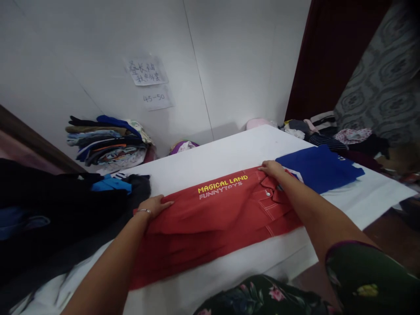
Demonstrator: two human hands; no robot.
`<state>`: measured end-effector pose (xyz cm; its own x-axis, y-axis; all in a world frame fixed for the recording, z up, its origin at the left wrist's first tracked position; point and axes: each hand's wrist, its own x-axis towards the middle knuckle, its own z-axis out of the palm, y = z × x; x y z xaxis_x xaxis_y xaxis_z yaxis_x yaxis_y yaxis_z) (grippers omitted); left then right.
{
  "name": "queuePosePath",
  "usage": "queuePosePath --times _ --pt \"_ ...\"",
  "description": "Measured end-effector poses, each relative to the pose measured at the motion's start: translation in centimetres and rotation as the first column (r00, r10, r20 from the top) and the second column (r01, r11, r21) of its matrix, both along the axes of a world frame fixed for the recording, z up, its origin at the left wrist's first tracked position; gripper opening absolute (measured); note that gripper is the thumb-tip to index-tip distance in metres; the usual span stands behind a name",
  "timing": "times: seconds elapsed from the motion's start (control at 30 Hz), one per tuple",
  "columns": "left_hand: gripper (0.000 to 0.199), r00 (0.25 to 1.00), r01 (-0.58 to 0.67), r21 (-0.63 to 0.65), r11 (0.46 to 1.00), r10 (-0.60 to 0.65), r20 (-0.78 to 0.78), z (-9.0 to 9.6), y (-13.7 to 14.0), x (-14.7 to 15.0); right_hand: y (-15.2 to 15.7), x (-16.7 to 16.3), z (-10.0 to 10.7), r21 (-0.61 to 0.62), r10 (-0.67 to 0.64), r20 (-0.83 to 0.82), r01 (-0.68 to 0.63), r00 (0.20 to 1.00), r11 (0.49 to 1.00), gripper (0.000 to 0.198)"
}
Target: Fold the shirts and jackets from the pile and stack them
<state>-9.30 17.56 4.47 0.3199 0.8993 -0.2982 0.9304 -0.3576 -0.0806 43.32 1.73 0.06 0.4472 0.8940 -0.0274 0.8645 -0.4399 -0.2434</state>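
A red jacket [223, 218] lies across the white table in front of me, with "MAGICAL LAND" and "FUNNYTOYS" lettered along its far edge. My left hand [154, 206], a bracelet at its wrist, is closed on the jacket's far left corner. At the collar end, my right hand [271, 169] pinches the far right edge; some of its fingers are hidden. A round snap button and white stitching show below that hand. Just beyond my right forearm lies a blue garment [324, 168], partly covered by the arm.
A stack of folded clothes [108, 142] stands at the table's back left. Dark clothes [65, 205] are heaped on the left. More garments [354, 135] pile up at the right rear. Handwritten paper notes [149, 81] hang on the wall behind the white table [223, 155].
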Motion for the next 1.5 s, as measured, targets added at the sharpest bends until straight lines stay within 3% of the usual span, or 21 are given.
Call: queuePosePath --times 0.13,0.27,0.33,0.4,0.43,0.5,0.67,0.87,1.07,1.2,1.3,1.5 --pt "0.053 0.986 0.167 0.137 0.976 -0.169 0.008 0.1 -0.4 0.6 0.1 0.1 -0.2 0.051 0.012 0.015 -0.013 1.0 0.999 0.036" --pt "0.045 0.922 0.263 0.377 0.888 -0.346 0.172 0.5 -3.4 1.2 -1.0 -1.3 1.2 0.218 0.074 0.054 -0.084 0.996 0.972 0.036" --pt "0.043 0.859 0.29 0.402 0.868 -0.422 0.292 0.1 -5.9 1.4 -2.4 -2.8 1.5 0.352 0.225 0.042 -0.225 0.973 0.908 0.034" --pt "0.041 0.786 0.343 0.393 0.853 -0.49 0.377 -0.7 -8.5 1.4 -4.0 -4.7 1.5 0.462 0.429 0.02 -0.389 0.903 0.797 0.032" --pt "0.042 0.755 0.377 0.382 0.844 -0.519 0.401 -1.2 -9.7 1.3 -4.9 -5.6 1.3 0.483 0.515 0.008 -0.454 0.857 0.748 0.033" --pt "0.046 0.716 0.433 0.361 0.826 -0.558 0.418 -2.2 -11.5 1.0 -6.3 -7.3 0.9 0.454 0.612 -0.014 -0.541 0.791 0.708 0.038" --pt "0.058 0.749 0.431 0.331 0.839 -0.537 0.387 -3.4 -13.0 0.6 -7.3 -9.7 -0.3 0.3 0.634 0.014 -0.608 0.774 0.735 0.055" --pt "0.067 0.768 0.444 0.29 0.848 -0.527 0.364 -3.1 -14.2 1.0 -6.2 -11.0 -0.9 0.15 0.566 0.152 -0.585 0.811 0.797 0.051" --pt "0.073 0.815 0.405 0.261 0.876 -0.475 0.332 -3.3 -15.1 1.1 -6.3 -11.5 -1.4 0.136 0.542 0.256 -0.585 0.801 0.8 0.046" --pt "0.07 0.903 0.254 0.274 0.928 -0.329 0.277 -3.3 -14.8 1.5 -6.1 -11.1 -2.3 0.136 0.547 0.292 -0.6 0.785 0.789 0.05" --pt "0.064 0.928 0.19 0.297 0.936 -0.27 0.255 -3.2 -14.6 1.5 -6.0 -10.7 -3.4 0.134 0.536 0.309 -0.594 0.786 0.793 0.052" --pt "0.06 0.939 0.234 0.24 0.942 -0.283 0.197 -3.8 -15.2 0.7 -6.0 -10.7 -4.6 0.118 0.499 0.257 -0.54 0.827 0.834 0.057"
